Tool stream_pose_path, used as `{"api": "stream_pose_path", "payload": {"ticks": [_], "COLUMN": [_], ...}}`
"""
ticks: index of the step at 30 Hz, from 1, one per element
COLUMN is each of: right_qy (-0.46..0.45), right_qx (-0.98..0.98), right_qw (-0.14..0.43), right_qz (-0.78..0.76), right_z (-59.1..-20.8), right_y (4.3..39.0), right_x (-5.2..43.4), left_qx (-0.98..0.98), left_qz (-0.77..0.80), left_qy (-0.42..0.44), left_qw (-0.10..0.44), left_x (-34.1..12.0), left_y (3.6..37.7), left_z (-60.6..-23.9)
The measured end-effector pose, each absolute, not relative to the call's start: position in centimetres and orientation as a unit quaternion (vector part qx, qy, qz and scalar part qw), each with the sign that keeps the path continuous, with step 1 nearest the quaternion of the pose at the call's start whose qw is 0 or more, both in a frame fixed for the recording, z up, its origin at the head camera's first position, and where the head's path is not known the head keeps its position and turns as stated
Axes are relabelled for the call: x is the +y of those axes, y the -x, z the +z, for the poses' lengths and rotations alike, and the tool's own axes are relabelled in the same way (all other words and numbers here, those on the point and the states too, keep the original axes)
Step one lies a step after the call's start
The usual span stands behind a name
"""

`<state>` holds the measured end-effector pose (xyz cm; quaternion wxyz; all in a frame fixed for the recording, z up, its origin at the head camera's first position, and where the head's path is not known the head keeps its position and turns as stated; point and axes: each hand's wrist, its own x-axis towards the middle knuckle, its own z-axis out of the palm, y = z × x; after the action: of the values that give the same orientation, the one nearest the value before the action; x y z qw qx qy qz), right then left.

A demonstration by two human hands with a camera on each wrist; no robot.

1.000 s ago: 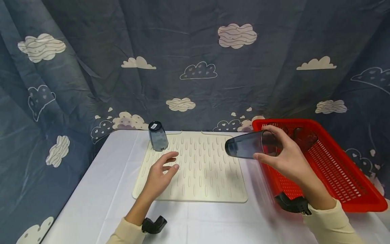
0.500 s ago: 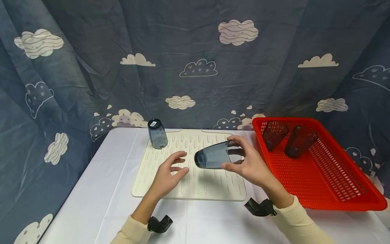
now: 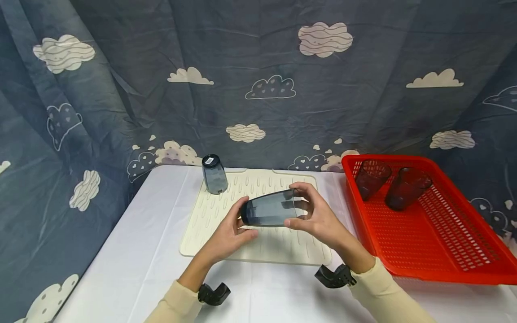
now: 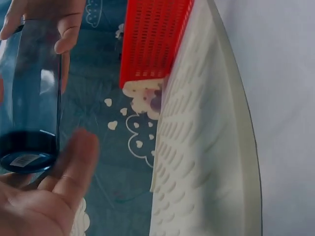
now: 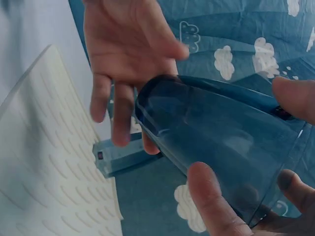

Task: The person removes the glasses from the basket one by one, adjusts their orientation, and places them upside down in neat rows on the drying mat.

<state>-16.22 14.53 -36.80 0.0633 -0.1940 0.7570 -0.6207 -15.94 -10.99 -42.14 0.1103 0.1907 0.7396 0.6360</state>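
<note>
A white-clothed table [image 3: 137, 251] carries a red perforated plastic basket [image 3: 428, 233] with two dark tumblers [image 3: 371, 178] inside, beside a cream ribbed drying mat [image 3: 278, 249]. Above the mat's middle, a translucent blue-grey plastic tumbler [image 3: 268, 210] lies sideways in the air. The right hand [image 3: 319, 220] curls fingers and thumb round its rim end; the left hand [image 3: 230, 231], fingers relaxed, touches its base. An identical tumbler [image 3: 214, 174] stands upside down at the mat's far left corner. Only the left wrist view shows a small white label [image 4: 23, 160] on the held base, unreadable.

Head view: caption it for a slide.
Both hands hold a smoky grey plastic tumbler sideways above a cream ridged mat.
</note>
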Motion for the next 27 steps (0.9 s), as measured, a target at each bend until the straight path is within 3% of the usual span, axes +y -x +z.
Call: {"api": "stream_pose_path", "payload": {"ticks": [7,16,27], "right_qy": [0.219,0.206,0.204], "right_qx": [0.763,0.779,0.766], "right_qw": [0.090,0.081,0.078], "right_qz": [-0.601,-0.587,-0.605], "right_z": [-36.7,-36.6,-37.3], "right_y": [16.0,16.0,15.7], "right_x": [14.6,15.3,15.7], "left_qx": [0.732,0.731,0.778], "left_qz": [0.649,0.650,0.586], "left_qy": [-0.176,-0.181,-0.222], "left_qw": [0.108,0.100,0.040], "left_x": [-10.6,-10.2,-10.8], "left_y": [16.1,16.0,16.5], "left_z": [-42.4,-41.9,-38.5]}}
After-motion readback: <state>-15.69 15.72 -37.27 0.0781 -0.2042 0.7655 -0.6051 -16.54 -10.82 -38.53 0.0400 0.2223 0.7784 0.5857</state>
